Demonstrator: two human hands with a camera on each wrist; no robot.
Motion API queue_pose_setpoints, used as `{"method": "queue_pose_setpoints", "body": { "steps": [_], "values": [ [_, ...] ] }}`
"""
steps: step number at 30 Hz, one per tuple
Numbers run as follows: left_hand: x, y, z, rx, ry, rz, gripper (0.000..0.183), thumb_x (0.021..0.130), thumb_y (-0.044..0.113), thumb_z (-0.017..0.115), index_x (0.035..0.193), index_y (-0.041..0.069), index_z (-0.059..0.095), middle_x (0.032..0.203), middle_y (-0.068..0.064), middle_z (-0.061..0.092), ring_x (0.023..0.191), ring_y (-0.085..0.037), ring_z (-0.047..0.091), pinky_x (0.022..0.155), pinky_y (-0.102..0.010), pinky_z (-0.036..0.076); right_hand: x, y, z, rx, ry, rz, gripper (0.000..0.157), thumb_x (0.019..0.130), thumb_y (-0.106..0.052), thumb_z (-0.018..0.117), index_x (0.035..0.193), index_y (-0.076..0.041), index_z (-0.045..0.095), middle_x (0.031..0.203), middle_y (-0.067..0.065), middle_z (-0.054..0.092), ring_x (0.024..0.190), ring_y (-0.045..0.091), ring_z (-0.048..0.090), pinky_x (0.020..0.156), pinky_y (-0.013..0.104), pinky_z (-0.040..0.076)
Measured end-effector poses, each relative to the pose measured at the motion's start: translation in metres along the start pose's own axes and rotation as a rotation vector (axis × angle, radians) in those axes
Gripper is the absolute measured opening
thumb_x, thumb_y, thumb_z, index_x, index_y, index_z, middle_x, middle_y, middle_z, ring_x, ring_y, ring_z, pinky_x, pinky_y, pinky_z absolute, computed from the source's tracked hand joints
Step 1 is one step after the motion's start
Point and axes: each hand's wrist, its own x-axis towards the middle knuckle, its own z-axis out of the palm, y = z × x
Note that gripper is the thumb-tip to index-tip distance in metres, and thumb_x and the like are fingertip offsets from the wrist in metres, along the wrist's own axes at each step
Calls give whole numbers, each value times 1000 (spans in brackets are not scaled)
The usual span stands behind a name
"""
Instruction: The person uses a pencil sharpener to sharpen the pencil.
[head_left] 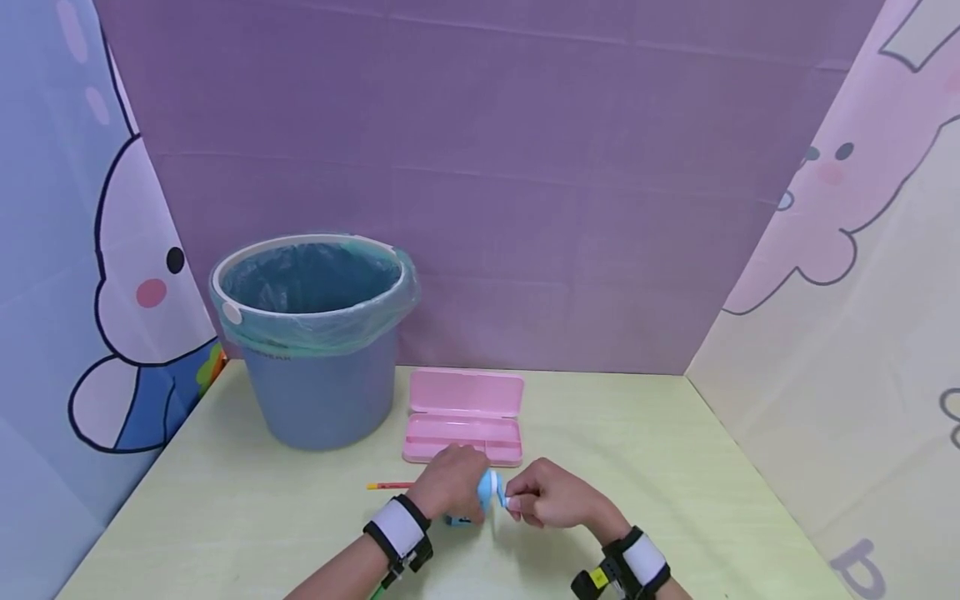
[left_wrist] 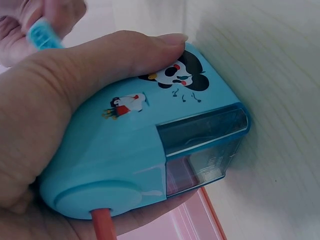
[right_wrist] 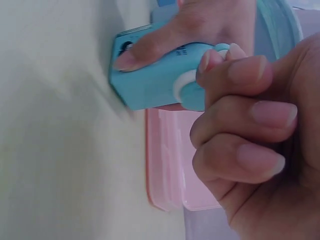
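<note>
A blue crank pencil sharpener [left_wrist: 125, 145] with a clear shavings drawer stands on the table, gripped by my left hand [head_left: 452, 483], thumb across its printed side. A red pencil [head_left: 392, 485] with a yellow end sticks out of the hole on its left side; its inner end is hidden in the sharpener. On the other side, my right hand [head_left: 553, 493] pinches the knob of the blue crank handle [left_wrist: 44, 35] between thumb and forefinger, its other fingers curled. Just behind the hands lies an open pink pencil case [head_left: 465, 429].
A blue bin [head_left: 322, 392] lined with a translucent green bag stands at the back left of the pale table [head_left: 637, 450]. A purple cloth wall [head_left: 525, 183] rises behind, with printed panels on both sides.
</note>
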Motion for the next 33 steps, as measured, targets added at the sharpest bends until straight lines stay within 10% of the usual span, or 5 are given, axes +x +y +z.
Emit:
{"method": "queue_pose_setpoints", "body": {
  "steps": [33],
  "values": [
    [1,0,0,-10,-22,-23,46,64,28,98,97,15,69,80,6,57,76,-13,50,72,-28,43,14,-1,-17,43,150,60,27,102,-4,52,82,5,67,57,-5,46,51,3,40,55,19,34]
  ]
}}
